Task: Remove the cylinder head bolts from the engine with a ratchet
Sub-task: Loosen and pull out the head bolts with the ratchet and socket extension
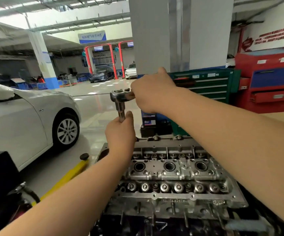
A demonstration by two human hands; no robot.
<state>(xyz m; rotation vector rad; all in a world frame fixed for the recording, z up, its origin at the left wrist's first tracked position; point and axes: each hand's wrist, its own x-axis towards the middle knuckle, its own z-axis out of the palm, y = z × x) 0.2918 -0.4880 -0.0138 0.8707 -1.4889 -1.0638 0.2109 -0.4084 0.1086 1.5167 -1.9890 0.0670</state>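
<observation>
My left hand curls round the lower end of the steel socket extension, hiding whatever sits below it. Above, the chrome ratchet head shows; its handle vanishes inside my right hand, fingers wrapped tight around it. The tool is raised above the far left corner of the grey aluminium cylinder head, whose three round plug wells gape dark.

Volkswagen emblem on the white car's wheel hub; other signs too blurred.
</observation>
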